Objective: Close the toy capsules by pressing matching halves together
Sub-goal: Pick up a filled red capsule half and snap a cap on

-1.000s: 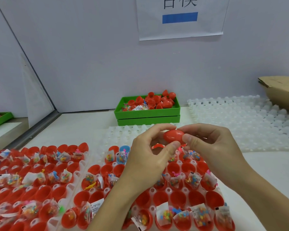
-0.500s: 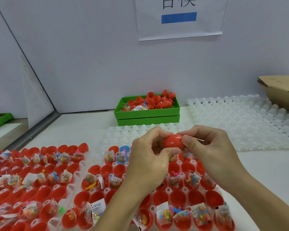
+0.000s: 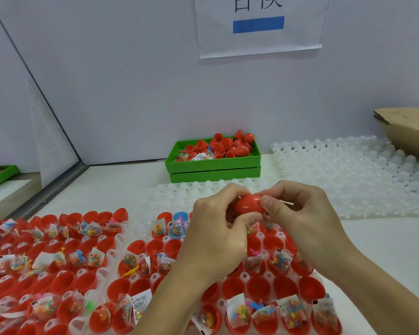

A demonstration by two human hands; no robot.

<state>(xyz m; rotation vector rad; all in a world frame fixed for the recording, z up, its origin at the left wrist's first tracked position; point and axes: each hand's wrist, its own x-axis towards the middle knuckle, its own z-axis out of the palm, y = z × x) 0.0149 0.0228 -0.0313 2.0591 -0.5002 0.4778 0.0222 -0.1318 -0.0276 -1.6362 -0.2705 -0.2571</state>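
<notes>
Capsule (image 3: pixel 248 204) (red) is gripped by left hand (image 3: pixel 218 235) and right hand (image 3: pixel 307 213); at twelve o'clock, red halves are held in a green bin (image 3: pixel 213 163).

Two bare forearms, left hand (image 3: pixel 218 234), right hand (image 3: pixel 307 216), no sleeves, short nails

white paper sign (image 3: pixel 259 25) with blue bar on wall; torn cardboard box (image 3: pixel 406 129) at right
</notes>
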